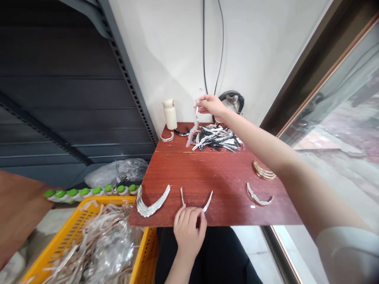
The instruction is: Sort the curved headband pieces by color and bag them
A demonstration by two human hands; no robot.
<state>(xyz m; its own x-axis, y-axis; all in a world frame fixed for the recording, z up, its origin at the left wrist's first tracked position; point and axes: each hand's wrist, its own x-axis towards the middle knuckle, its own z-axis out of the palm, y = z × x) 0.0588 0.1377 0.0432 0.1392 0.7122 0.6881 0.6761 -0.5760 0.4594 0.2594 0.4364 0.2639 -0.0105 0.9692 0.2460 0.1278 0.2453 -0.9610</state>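
Observation:
My right hand point(211, 106) is raised above the back of the table, its fingers pinching the top of a wavy silver strip point(194, 123) that hangs down. Behind and below lies a loose heap of silver and black strips point(217, 138). At the table's front edge, the bent fingers of my left hand point(190, 228) rest over a U-shaped silver strip point(208, 201), hiding the middle of its curve. Left of that hand is a nested stack of curved silver strips point(151, 206). To the right lies a single curved strip point(259, 200), with gold-toned curved strips point(263, 171) beyond it.
The red-brown table point(189, 169) backs onto a white wall. A cream jug point(169, 114) and a small silver curved piece point(167, 137) occupy its back left. Below left sits a yellow crate point(79, 221) full of strips and plastic, near green-lidded jars point(97, 191). Glass borders the right.

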